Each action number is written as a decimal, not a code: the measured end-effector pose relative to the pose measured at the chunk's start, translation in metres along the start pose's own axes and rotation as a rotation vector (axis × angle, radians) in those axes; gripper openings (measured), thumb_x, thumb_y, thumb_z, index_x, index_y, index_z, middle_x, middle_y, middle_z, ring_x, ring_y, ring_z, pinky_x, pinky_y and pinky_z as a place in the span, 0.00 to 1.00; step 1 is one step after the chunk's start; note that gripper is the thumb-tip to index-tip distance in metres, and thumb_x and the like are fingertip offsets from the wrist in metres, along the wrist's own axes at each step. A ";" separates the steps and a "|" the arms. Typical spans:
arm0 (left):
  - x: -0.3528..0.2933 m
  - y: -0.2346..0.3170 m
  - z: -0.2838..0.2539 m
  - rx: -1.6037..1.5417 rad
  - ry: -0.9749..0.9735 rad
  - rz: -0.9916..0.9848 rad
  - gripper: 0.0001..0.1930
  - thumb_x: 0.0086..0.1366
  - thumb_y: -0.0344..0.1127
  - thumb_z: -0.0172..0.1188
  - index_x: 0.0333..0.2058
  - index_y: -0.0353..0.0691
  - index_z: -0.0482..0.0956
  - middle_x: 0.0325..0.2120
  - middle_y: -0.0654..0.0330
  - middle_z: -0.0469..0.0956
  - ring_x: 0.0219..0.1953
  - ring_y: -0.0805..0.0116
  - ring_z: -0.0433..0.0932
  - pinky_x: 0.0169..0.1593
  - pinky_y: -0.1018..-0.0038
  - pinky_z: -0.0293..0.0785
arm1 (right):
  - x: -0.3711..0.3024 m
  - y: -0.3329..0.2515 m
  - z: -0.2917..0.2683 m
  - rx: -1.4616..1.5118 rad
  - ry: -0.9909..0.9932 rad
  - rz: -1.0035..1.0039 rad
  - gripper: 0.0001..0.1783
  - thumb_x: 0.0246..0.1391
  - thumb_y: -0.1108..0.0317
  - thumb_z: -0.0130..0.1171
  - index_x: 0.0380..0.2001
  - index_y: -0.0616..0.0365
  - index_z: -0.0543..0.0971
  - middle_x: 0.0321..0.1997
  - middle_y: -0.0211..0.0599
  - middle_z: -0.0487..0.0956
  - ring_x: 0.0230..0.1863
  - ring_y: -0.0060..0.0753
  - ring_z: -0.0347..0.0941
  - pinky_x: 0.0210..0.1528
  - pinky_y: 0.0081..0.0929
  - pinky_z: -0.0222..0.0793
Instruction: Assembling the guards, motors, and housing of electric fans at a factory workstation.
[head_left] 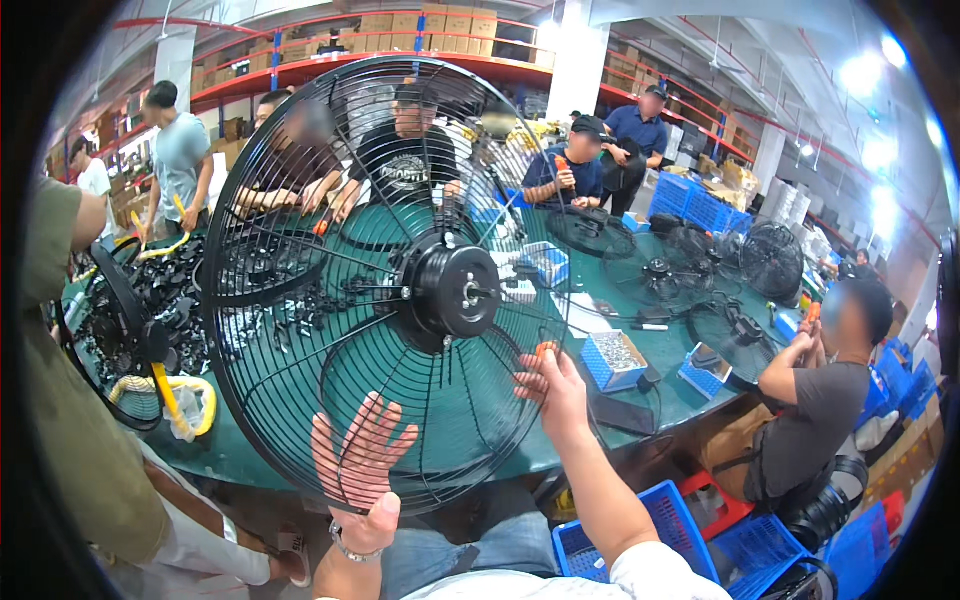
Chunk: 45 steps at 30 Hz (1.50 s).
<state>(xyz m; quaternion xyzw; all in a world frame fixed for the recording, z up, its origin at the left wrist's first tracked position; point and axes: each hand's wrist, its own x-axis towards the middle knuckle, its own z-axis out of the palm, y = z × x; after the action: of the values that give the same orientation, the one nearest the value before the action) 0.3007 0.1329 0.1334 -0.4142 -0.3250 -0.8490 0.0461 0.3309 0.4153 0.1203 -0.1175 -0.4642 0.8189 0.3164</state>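
A large round black wire fan guard (pixel 330 345) stands tilted up in front of me, with a black motor (pixel 462 290) at its centre. My left hand (pixel 365 460) supports its lower rim, with the thumb on my side and the spread fingers showing through the wires. At the lower right rim, my right hand (pixel 560 390) is closed on the guard, its fingers partly behind the wires. A small orange thing (pixel 545 348) shows at the right fingertips; its kind cannot be made out.
Beneath the guard is a green table (pixel 520 450) with blue boxes of small parts (pixel 613 360), several fan guards (pixel 770 260) and heaped black parts (pixel 150 320). Co-workers surround it; one (pixel 820 390) sits at right. Blue crates (pixel 670 520) and a red stool (pixel 715 500) stand by my right side.
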 end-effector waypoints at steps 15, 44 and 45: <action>-0.006 -0.037 -0.011 -0.525 -0.048 -0.806 0.43 0.66 0.73 0.35 0.64 0.42 0.64 0.64 0.38 0.61 0.65 0.39 0.62 0.64 0.36 0.57 | -0.010 0.007 -0.030 0.138 0.066 -0.063 0.15 0.68 0.56 0.50 0.50 0.54 0.70 0.37 0.38 0.81 0.28 0.29 0.79 0.27 0.24 0.74; 0.021 -0.031 -0.008 -0.658 0.255 -0.578 0.31 0.68 0.59 0.50 0.59 0.41 0.70 0.54 0.54 0.76 0.54 0.56 0.76 0.61 0.50 0.69 | 0.020 -0.043 -0.026 -0.402 -0.357 0.175 0.24 0.68 0.53 0.50 0.56 0.62 0.68 0.42 0.40 0.81 0.33 0.26 0.79 0.31 0.24 0.73; 0.021 -0.034 -0.010 -0.655 0.263 -0.571 0.30 0.68 0.59 0.51 0.58 0.41 0.70 0.54 0.54 0.76 0.53 0.57 0.77 0.61 0.51 0.70 | 0.022 -0.045 -0.012 -0.534 -0.285 -0.009 0.25 0.66 0.55 0.52 0.56 0.64 0.68 0.45 0.43 0.80 0.38 0.31 0.79 0.37 0.27 0.74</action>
<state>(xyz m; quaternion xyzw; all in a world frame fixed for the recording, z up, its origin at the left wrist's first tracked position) 0.2682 0.1572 0.1271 -0.1895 -0.1319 -0.9310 -0.2826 0.3380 0.4541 0.1531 -0.0781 -0.7034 0.6746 0.2097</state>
